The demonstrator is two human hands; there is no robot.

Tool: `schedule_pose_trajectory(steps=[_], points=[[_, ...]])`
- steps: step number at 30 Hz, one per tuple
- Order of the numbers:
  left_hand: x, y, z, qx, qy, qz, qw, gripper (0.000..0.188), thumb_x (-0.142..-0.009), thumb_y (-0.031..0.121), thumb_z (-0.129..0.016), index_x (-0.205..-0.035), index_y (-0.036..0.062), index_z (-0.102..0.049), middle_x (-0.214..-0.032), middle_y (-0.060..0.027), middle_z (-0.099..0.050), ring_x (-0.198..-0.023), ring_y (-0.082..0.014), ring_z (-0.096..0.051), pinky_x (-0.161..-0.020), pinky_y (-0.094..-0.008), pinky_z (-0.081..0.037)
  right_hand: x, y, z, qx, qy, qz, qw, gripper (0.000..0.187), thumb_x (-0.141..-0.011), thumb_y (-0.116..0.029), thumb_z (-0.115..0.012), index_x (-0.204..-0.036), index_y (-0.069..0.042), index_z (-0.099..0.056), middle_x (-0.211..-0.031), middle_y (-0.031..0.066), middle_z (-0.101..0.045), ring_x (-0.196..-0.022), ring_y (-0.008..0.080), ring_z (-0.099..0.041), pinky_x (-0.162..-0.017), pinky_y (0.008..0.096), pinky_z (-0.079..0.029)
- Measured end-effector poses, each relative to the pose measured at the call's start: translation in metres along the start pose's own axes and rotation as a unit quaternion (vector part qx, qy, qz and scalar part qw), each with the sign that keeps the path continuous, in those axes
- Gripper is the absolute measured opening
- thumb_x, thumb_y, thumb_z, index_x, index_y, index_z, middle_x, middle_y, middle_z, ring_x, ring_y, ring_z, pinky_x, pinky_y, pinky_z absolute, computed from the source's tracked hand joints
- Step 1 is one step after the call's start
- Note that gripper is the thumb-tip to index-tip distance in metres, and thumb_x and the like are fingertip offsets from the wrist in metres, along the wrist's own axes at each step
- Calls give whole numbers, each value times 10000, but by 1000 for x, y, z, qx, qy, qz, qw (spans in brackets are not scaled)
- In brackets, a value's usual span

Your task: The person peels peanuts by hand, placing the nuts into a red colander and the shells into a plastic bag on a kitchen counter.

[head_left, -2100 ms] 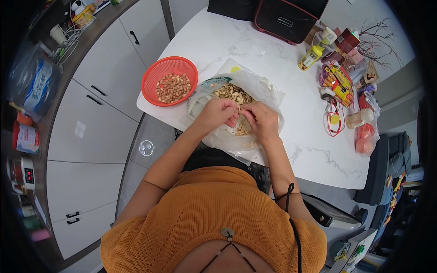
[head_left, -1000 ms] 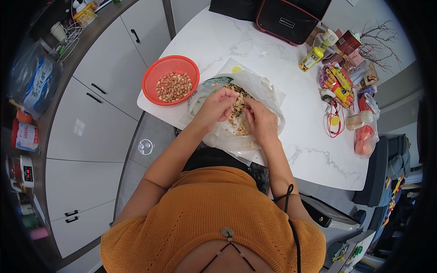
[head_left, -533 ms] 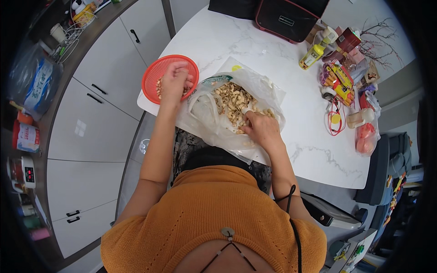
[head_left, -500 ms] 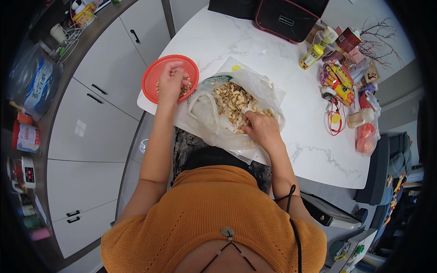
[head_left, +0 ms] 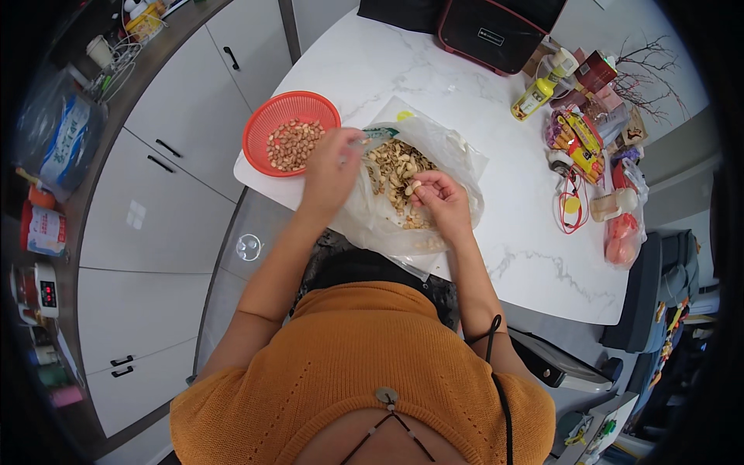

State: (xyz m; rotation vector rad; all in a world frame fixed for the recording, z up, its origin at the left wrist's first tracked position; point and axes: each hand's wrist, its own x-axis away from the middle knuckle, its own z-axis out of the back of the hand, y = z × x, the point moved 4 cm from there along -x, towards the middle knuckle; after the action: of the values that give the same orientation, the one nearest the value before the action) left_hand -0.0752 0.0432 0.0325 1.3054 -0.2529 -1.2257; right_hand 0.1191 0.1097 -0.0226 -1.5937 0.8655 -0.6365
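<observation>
A red plastic basket on the left of the table holds many shelled peanut kernels. In front of me lies a crumpled whitish plastic bag, spread wide, with peanut shells and peanuts inside. My left hand hangs between basket and bag, over the bag's left edge. Motion smears its fingers, so whether they hold anything is unclear. Over the bag's right part, my right hand pinches an unshelled peanut between thumb and fingertips.
The white marbled table carries a yellow bottle, snack packs, a red cord and a bag of round fruit on the right. A black box-shaped appliance stands at the back. Left of the table are white cabinets.
My left hand has moved right, out of the basket toward the bag, uncovering the kernels. My right hand has risen slightly from the bag's contents with a peanut in its fingertips.
</observation>
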Motion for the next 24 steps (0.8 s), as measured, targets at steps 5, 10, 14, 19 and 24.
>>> schedule_pose_trajectory(steps=[5, 10, 14, 19, 24], points=[[22, 20, -34, 48, -152, 10, 987, 131, -782, 39, -592, -908, 3, -583, -840, -69, -561, -721, -131, -557, -609, -233, -444, 1, 4, 5, -47, 11, 36, 998, 144, -839, -16, -575, -982, -7, -562, -848, 38, -606, -738, 94, -591, -656, 215, -504], [29, 17, -47, 65, -198, 36, 977, 126, -786, 44, -591, -903, -1, -588, -806, -68, -564, -703, -115, -557, -605, -229, -446, 2, 2, 4, -64, 14, 24, 998, 155, -830, -11, -583, -983, -9, -557, -867, 50, -601, -736, 98, -582, -664, 218, -501], [28, 2, -48, 91, -187, 84, 975, 134, -833, 76, -557, -932, -9, -587, -801, -53, -592, -657, -93, -557, -591, -221, -459, 4, 0, -3, -46, 7, 75, 996, 156, -791, 31, -609, -939, 0, -570, -970, 61, -550, -791, 91, -557, -674, 206, -488], [25, -9, -54, 254, -242, 228, 908, 147, -861, 81, -528, -964, -12, -579, -808, -42, -607, -647, -88, -565, -603, -216, -485, 7, -7, -9, 31, -22, 110, 993, 135, -748, 67, -625, -866, 10, -589, -1028, 54, -488, -847, 85, -518, -685, 190, -464], [25, -10, -58, 289, -249, 217, 899, 110, -847, 49, -542, -938, -4, -574, -811, -42, -610, -663, -79, -566, -608, -207, -485, 6, -5, -9, 30, -18, 95, 995, 126, -746, 67, -628, -844, 4, -579, -1006, 52, -497, -839, 79, -515, -677, 182, -457]])
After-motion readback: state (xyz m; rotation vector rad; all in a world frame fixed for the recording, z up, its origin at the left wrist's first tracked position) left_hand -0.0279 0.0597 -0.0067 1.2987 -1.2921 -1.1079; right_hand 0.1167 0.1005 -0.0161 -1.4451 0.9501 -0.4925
